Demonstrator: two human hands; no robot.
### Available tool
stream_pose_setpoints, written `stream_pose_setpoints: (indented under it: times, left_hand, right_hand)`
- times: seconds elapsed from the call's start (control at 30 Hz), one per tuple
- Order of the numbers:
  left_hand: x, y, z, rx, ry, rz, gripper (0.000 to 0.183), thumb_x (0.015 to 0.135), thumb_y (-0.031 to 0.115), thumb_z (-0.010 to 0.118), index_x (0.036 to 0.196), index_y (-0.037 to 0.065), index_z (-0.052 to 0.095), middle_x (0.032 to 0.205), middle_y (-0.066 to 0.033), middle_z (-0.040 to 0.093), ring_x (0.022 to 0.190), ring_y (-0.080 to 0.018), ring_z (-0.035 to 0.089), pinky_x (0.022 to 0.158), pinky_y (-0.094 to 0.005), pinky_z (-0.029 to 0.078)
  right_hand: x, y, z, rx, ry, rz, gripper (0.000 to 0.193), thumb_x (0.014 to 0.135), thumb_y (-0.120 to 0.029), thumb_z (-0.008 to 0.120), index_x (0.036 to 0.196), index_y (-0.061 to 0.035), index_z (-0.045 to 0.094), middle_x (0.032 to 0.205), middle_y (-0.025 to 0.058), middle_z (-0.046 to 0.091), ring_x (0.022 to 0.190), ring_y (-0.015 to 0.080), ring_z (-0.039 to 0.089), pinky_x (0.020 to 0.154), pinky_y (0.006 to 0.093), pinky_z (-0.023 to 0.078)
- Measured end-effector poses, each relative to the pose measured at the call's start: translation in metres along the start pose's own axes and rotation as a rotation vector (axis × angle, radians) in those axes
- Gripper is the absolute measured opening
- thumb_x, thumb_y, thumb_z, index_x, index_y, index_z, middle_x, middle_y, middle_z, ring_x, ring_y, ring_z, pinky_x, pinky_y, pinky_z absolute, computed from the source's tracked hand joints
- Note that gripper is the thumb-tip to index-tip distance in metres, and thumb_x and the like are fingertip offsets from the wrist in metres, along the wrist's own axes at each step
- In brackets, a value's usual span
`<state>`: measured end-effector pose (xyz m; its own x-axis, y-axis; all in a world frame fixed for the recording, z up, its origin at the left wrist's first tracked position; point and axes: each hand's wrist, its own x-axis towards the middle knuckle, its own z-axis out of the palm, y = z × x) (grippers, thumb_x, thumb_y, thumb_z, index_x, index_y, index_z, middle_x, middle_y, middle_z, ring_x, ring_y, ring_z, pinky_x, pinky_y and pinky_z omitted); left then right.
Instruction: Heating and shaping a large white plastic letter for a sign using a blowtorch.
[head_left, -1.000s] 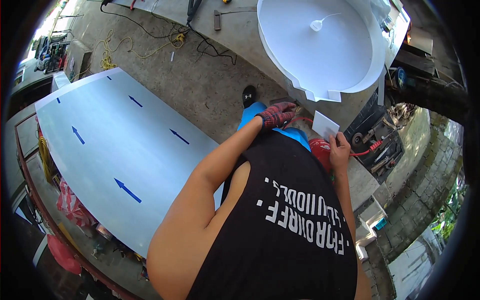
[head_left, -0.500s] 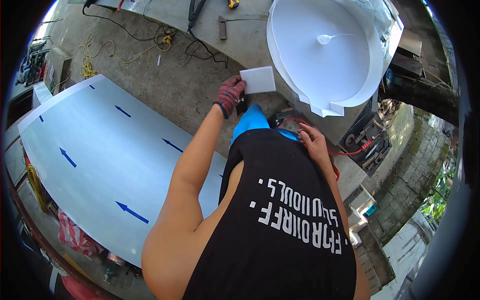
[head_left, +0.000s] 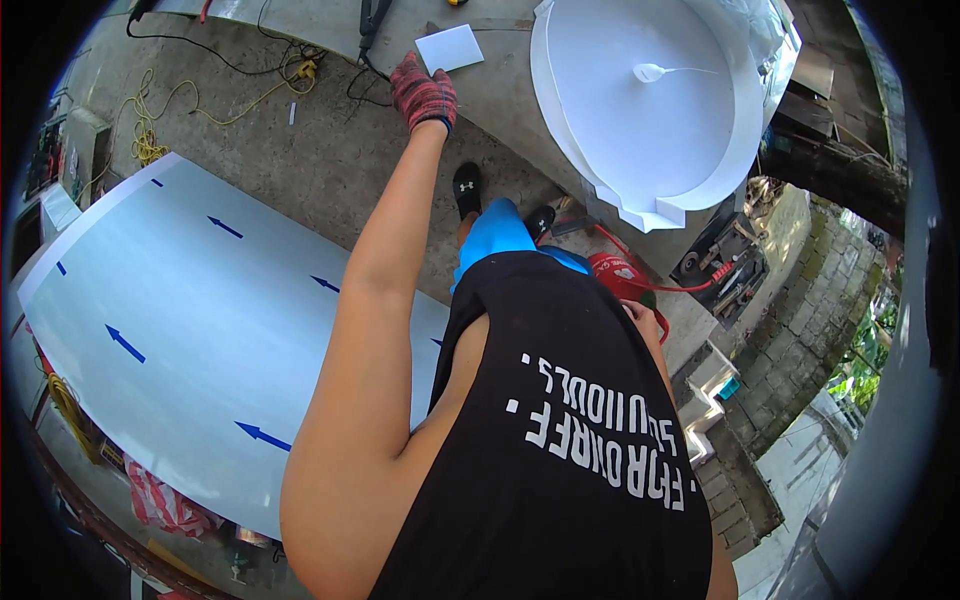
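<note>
My left hand (head_left: 424, 97), in a red and black knit glove, grips the lower left edge of a small white rectangular panel (head_left: 450, 48) over the near edge of the workbench (head_left: 500, 110). Right of it on the bench lies a large round white shell (head_left: 690, 110) with a raised rim. A small white funnel-like piece with a thin tail (head_left: 650, 73) rests inside that shell. Down by my waist is my bare right hand (head_left: 641, 318), next to a red container (head_left: 615, 275); my shirt hides part of it, and its fingers are unclear.
A large curved pale sheet with blue arrows (head_left: 200, 330) fills the left side. A black tool (head_left: 372, 25) trails its cord off the bench. A yellow cord (head_left: 147, 140) lies tangled on the floor. A red hose (head_left: 690, 287) runs at the right beside metal parts.
My left hand has carried the white panel forward and left, from beside the bench edge to over the bench. My right hand has drawn back toward my side.
</note>
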<state>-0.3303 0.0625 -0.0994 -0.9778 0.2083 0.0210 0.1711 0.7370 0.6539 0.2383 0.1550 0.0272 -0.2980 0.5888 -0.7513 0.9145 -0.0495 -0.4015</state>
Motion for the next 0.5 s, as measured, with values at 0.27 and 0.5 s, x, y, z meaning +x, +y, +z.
stream_pose_setpoints:
  times: [0.27,0.5]
  left_hand:
    - [-0.117,0.034,0.044,-0.476,-0.775,-0.19,0.059,0.094,0.009,0.056,0.151,0.018,0.046,0.103,-0.0083,0.06,0.087,-0.0199,0.058,0.084,-0.0325,0.049]
    - [-0.125,0.062,0.059,-0.361,-0.795,-0.181,0.055,0.1,0.014,0.049,0.154,0.021,0.043,0.098,-0.008,0.054,0.078,-0.016,0.046,0.077,-0.0331,0.047]
  right_hand:
    - [0.007,-0.041,0.007,0.061,0.011,0.012,0.031,0.098,-0.015,0.061,0.122,0.0036,0.068,0.093,0.0105,0.075,0.081,0.0146,0.07,0.078,0.0293,0.054]
    - [0.011,-0.026,0.005,0.166,0.022,-0.07,0.031,0.098,-0.016,0.06,0.122,0.0022,0.069,0.094,0.0109,0.075,0.079,0.0148,0.069,0.075,0.0301,0.055]
